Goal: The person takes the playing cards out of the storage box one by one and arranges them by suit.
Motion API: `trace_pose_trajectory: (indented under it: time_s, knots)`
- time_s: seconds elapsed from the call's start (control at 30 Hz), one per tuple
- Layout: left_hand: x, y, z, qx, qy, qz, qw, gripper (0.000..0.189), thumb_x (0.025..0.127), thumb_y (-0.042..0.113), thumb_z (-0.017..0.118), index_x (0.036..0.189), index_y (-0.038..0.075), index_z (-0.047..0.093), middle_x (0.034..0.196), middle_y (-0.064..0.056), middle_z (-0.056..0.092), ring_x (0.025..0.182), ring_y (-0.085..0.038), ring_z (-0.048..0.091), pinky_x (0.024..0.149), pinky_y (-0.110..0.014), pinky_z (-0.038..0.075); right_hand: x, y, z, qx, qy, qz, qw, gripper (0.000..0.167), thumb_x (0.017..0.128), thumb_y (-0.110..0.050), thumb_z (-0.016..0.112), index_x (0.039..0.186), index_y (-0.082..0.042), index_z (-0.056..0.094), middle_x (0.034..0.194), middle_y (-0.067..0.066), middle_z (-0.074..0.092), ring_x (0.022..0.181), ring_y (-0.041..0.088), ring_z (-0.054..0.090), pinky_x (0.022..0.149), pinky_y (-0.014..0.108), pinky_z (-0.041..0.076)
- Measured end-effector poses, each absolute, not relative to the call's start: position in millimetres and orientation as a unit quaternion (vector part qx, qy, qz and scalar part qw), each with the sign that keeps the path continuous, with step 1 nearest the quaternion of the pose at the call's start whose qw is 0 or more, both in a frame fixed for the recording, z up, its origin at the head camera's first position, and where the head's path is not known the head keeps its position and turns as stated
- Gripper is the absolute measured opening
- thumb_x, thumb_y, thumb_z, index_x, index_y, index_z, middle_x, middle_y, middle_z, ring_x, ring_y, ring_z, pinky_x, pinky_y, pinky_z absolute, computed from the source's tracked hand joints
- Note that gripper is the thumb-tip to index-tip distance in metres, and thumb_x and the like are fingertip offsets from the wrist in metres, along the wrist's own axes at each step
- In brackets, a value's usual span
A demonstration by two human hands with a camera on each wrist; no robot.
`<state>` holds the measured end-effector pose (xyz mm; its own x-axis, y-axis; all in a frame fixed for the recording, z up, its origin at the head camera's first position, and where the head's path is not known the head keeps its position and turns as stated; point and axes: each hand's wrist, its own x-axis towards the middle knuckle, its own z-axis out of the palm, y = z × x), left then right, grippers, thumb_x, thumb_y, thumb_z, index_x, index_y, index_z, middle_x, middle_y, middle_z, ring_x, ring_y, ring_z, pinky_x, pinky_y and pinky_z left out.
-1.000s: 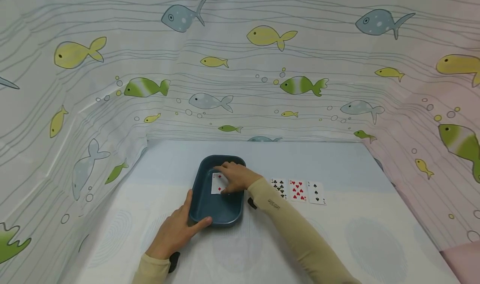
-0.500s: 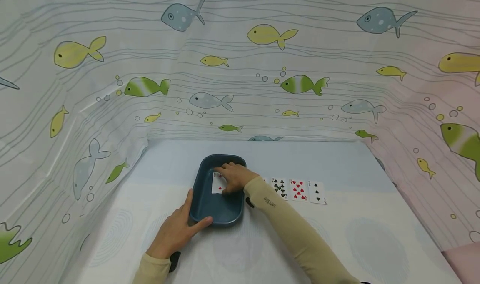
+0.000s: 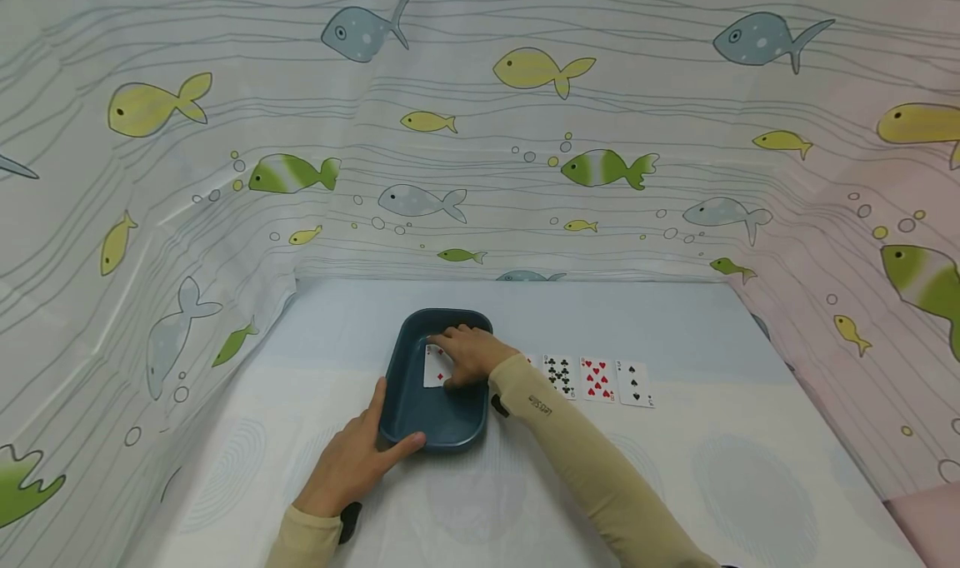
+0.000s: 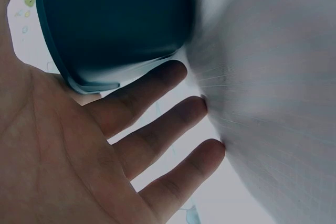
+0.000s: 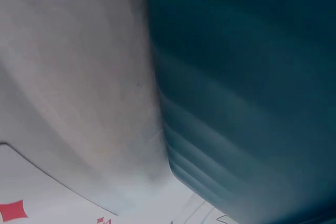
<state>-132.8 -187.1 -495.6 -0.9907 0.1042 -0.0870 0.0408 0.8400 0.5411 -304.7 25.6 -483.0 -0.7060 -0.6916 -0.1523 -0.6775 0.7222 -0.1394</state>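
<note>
On the table a dark blue tray point(image 3: 432, 426) holds a playing card point(image 3: 435, 372) with red diamonds. My right hand point(image 3: 474, 353) reaches over the tray's right side, thumb at the card's near edge and fingers at its far edge; the palm hides the card's right part. My left hand point(image 3: 352, 460) rests at the near left corner, thumb along the near rim and fingers beside the left wall. In the left wrist view its extended fingers point(image 4: 181, 171) touch the tablecloth beneath the tray wall point(image 4: 79, 72). The right wrist view shows the tray's outer wall point(image 5: 236, 129), without the hand.
Right of the tray lies a row of face-up cards: clubs point(image 3: 558, 376), hearts point(image 3: 597, 380) and spades point(image 3: 634, 385). A red-suited card point(image 3: 529, 359), mostly behind the right sleeve point(image 3: 577, 460), lies nearer the tray. Fish-patterned curtains point(image 3: 480, 176) surround the table.
The right forearm has shifted slightly left, showing a bit of the red-suited card beside the sleeve. Both hands and the tray otherwise keep their places.
</note>
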Motion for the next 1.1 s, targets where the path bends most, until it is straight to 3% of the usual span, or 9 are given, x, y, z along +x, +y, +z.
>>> trace_pose_trajectory:
  time_s: [1.1]
  knots:
    - [-132.4, -187.9, -495.1, 0.041, 0.958, 0.278, 0.056, 0.112, 0.087, 0.079, 0.055, 0.165, 0.016, 0.004, 0.157, -0.026, 0.037, 0.136, -0.046, 0.046, 0.103, -0.064, 0.04, -302.4, 29.2, -481.6, -0.371, 0.921, -0.073, 0.092, 0.09, 0.082, -0.055, 0.08, 0.156, -0.019, 0.042, 0.146, 0.004, 0.049, 0.123, 0.018, 0.049, 0.106, 0.035, 0.043]
